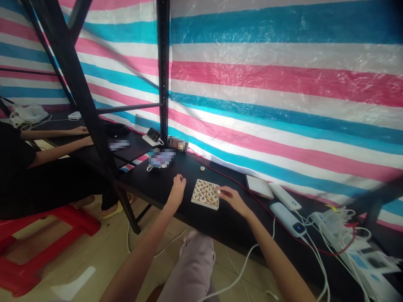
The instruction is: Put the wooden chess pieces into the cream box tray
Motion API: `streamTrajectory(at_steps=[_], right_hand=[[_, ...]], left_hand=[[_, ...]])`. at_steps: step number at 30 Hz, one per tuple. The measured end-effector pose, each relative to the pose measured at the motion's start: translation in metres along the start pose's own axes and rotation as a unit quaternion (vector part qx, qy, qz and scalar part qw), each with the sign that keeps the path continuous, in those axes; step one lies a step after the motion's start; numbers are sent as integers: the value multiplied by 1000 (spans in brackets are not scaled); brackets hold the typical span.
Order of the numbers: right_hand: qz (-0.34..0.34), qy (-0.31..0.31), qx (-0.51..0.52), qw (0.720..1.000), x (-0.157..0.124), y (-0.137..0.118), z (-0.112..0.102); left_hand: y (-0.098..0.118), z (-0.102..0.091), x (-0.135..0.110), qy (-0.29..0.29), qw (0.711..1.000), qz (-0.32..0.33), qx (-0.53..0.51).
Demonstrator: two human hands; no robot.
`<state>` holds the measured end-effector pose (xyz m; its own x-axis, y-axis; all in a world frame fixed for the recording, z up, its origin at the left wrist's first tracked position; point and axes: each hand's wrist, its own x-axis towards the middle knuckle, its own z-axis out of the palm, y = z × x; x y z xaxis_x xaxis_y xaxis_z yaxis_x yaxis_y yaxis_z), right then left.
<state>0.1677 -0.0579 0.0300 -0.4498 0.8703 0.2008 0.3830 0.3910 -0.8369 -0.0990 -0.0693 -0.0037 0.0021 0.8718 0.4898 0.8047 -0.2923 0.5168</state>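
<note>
A small wooden tray [205, 204] filled with several round game pieces lies on the black table [176, 167]. My right hand [229, 194] is at the tray's right edge, fingers pinched on one light round piece. My left hand [178, 186] rests just left of the tray, curled into a fist; whether it holds anything is hidden. One loose round piece [202, 168] lies on the table behind the tray.
A white flat box [259, 186], two power banks [287, 218], a power strip with cables [333, 226] and a red wire lie to the right. A phone on a charger [153, 135] stands behind. Another person sits at the left on a red stool [47, 235]. A striped tarp hangs behind.
</note>
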Motion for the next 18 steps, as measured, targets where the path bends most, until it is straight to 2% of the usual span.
streamTrajectory(at_steps=[3,7,18], right_hand=[[-16,-30,-38,999,-12,-17,19],[-43,-22,-71,996,-12,-17,35],[-78,-1,-248,966,-3,-10,32]], left_hand=[[0,0,0,17,997,31,64],[-1,1,-1,30,995,44,83],[-5,3,-1,25,997,37,67]])
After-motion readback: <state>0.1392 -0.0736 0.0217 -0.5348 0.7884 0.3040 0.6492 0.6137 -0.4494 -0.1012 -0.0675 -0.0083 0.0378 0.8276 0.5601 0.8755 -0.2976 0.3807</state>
